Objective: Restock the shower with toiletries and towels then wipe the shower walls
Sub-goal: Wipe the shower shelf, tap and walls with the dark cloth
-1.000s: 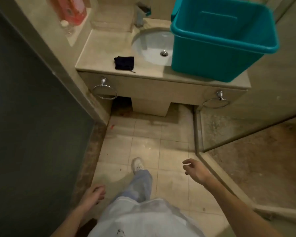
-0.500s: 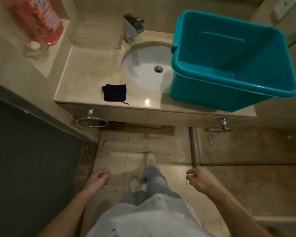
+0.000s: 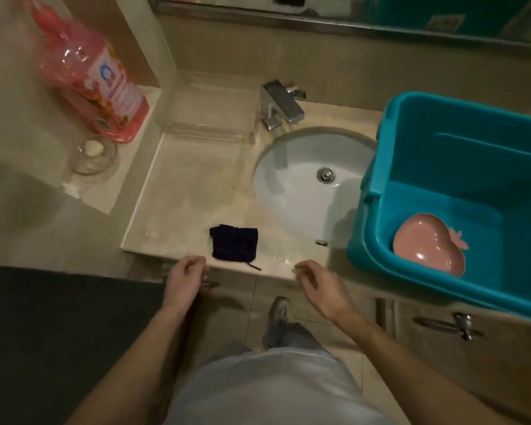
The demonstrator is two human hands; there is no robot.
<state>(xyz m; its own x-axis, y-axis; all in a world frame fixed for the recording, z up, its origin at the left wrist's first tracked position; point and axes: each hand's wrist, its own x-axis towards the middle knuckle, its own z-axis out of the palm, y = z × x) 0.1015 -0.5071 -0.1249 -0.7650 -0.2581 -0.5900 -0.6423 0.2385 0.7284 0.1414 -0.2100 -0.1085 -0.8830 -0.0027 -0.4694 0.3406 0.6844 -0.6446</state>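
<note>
Both hands are up at the vanity's front edge now, having hung low over the floor a sec ago, & the person has stepped in close. Left hand (image 3: 183, 279) hovers w/ fingers loosely curled, gripping nothing; right hand (image 3: 318, 285) likewise, fingers relaxed & empty. Between them, just beyond, lies the dark cloth (image 3: 234, 246), folded flat on the counter (image 3: 178, 194) near its edge, a loose thread trailing toward the person. Hands bracket it, so the cloth looks like the next pick, prob. for the wall wipe. To the right, the teal tub (image 3: 368, 250) sits on the counter, overlapping the sink (image 3: 301, 197). A pink dish (image 3: 426, 246) lies tilted in its near corner; it reads as the carry bin for supplies. Further back: tap (image 3: 281, 104), then a clear tray (image 3: 209, 115) against the wall. Far left, on a ledge, a glass dish w/ soap (image 3: 92, 153) & behind it the pink bottle (image 3: 89, 78), standing upright. Restock not yet begun, by the look of it.
</note>
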